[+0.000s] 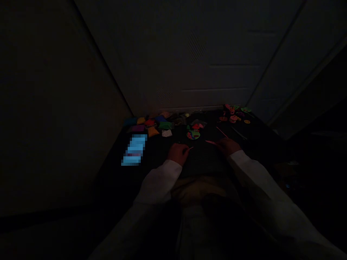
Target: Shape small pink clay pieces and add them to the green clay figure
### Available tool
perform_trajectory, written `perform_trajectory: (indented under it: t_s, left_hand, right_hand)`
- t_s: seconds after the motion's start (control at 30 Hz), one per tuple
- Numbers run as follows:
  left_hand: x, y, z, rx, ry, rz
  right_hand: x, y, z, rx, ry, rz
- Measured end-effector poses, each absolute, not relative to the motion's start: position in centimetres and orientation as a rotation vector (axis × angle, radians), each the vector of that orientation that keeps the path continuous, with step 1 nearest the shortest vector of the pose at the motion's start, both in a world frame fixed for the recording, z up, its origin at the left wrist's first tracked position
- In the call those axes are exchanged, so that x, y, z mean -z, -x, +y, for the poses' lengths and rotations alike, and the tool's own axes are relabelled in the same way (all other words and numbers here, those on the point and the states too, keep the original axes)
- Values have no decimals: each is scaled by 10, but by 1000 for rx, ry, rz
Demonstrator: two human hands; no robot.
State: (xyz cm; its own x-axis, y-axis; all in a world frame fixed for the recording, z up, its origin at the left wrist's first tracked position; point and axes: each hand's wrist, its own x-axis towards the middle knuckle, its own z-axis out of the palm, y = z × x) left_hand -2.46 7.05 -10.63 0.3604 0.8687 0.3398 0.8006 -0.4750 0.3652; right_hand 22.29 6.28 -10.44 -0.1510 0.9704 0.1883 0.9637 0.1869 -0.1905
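Note:
The scene is very dark. My left hand (pixel 178 152) rests on a dark table (pixel 255 137), fingers curled around a thin pink stick whose tip pokes out to the right. My right hand (pixel 227 145) lies a little farther right, closed on another thin pink tool (pixel 211 142) that points left. Between and beyond the hands sits a small round clay figure (pixel 193 134) in green, red and yellow. Both arms wear white sleeves.
Several coloured clay packets (pixel 151 124) lie at the back left, with a white lump (pixel 166 133) beside them. Small pink and green clay figures (pixel 233 113) stand at the back right. A glowing blue screen (pixel 134 150) lies at the left. A loose pink stick (pixel 222 132) lies nearby. Walls close in behind.

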Motion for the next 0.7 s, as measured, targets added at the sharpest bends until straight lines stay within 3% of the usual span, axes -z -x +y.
perform_trajectory:
  t_s: [0.3, 0.7]
  left_hand:
    - [109, 19, 66, -730, -2405, 1685]
    - [112, 16, 66, -712, -2436, 1742]
  right_hand:
    - [98, -196, 50, -40, 1996, -2073]
    - [97, -138, 39, -174, 1754, -2270]
